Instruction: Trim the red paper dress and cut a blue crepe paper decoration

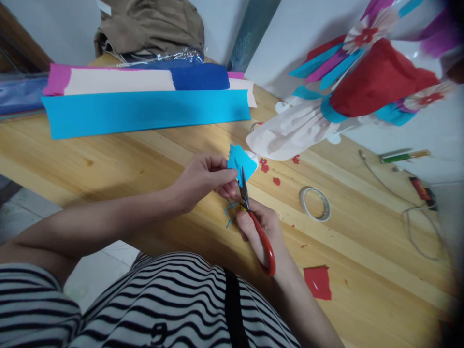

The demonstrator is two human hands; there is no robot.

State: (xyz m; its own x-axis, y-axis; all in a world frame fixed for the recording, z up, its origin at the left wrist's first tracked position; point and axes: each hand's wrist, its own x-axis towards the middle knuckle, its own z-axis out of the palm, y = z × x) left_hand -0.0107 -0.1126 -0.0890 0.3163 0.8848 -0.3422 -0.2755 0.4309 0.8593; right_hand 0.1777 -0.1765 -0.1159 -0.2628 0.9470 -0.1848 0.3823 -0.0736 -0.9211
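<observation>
My left hand (213, 176) pinches a small piece of light blue paper (243, 161) by its lower left side. Wrapped round the red handles of a pair of scissors (267, 246) is my right hand (263, 224). The scissor blades point up and lie across the blue paper, close to my left fingertips; whether they bite into it is hard to tell. Thin blue paper scraps (229, 212) lie just below, between my hands. Small red paper cut-outs (264, 166) rest on the wooden table (163, 154) right of the paper.
Stacked long paper strips (145, 113) lie at the back left, before a brown cloth (155, 26). A paper figure in red, white and blue (380, 82) stands at the back right. A tape roll (315, 204), a red paper square (318, 282) and a cable (406, 220) are on the right.
</observation>
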